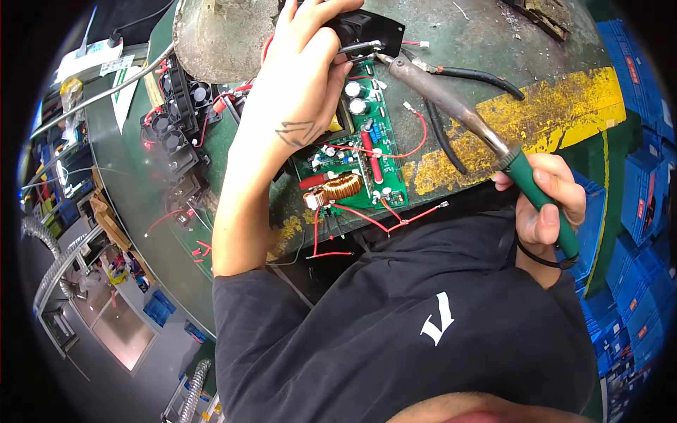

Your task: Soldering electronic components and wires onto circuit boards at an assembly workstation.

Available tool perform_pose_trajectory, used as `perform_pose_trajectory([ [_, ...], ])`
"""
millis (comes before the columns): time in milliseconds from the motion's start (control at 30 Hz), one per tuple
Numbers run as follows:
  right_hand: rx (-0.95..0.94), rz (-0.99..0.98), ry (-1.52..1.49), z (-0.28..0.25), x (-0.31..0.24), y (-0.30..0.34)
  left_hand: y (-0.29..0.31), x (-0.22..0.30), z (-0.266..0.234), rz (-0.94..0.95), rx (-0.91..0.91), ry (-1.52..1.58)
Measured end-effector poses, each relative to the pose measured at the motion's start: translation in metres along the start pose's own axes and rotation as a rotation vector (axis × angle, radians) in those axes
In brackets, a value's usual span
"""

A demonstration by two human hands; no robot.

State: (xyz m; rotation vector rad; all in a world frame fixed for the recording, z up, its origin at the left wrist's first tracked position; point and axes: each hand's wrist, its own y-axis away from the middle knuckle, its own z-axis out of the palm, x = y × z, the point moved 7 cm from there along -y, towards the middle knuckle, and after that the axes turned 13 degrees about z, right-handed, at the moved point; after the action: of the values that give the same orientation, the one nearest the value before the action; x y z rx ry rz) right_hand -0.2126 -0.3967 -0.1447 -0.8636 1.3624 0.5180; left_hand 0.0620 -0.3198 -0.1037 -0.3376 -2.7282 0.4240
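1. Head view: left hand [303,84] closed around black plastic connector block [367,29], above green populated circuit board [352,141].
2. Right hand [546,204] grips green-handled soldering iron [458,113]; tip at the block's terminal.
3. Judgement: joint in progress; loose red wires [395,222] probably remain unsoldered.

One green circuit board [360,141], one copper coil [341,188] on it, two silver capacitors [356,97]. One soldering iron [479,134] with green handle. At least three small black fans [176,127]. Several blue crates [635,204], number unclear.
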Motion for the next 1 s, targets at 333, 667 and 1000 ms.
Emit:
perform_pose_trajectory([
  [333, -0.004, -0.032, 0.113, 0.006, -0.005, -0.001, -0.004, 0.003, -0.001, 0.045, -0.007, -0.033],
  [667, 0.016, 0.002, 0.17, 0.007, -0.009, -0.003, -0.004, 0.009, 0.0, 0.099, 0.015, -0.087],
  [1000, 0.044, 0.01, 0.139, 0.009, -0.002, 0.002, 0.0, 0.004, 0.003, 0.073, -0.01, -0.084],
])
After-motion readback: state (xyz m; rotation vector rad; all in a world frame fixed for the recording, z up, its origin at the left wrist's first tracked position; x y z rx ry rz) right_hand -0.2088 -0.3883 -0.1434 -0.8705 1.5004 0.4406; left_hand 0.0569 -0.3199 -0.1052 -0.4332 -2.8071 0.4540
